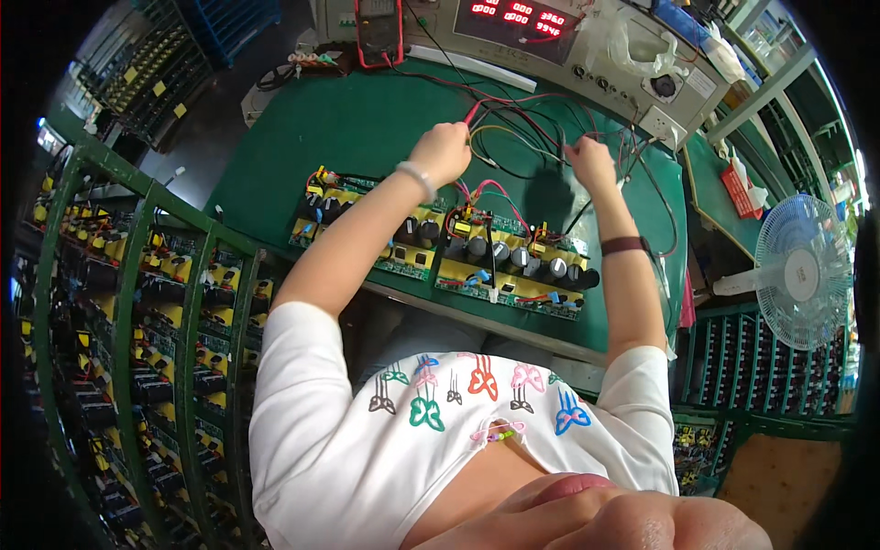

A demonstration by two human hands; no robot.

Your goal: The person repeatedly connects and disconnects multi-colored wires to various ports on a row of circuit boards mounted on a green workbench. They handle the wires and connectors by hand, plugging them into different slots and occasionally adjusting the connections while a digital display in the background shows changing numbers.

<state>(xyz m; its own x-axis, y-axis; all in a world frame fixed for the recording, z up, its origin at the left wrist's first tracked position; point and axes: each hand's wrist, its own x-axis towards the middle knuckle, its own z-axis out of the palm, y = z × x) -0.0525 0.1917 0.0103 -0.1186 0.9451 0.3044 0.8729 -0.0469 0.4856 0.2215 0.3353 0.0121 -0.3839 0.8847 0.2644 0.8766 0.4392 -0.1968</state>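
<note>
Test leads (pixel 473 112), one red, one black, are pinched in two hands (pixel 441 154), one apiece, beyond two circuit boards (pixel 513 263).

Two green circuit boards (pixel 513 266) — component-laden, side by side | red probe (pixel 473 112) — slanted, beyond them

Both hands (pixel 442 154) (pixel 591 167) forward — curled, apart.

One white, short-sleeved top (pixel 367 458) was printed with multicoloured bows (pixel 482 385); pink, beaded trim (pixel 500 433) sat at the neckline. A pale, rounded bangle (pixel 417 181) circled the left wrist; a dark, flat band (pixel 623 245), the right. Grey-blue legwear (pixel 417 332) showed.
</note>
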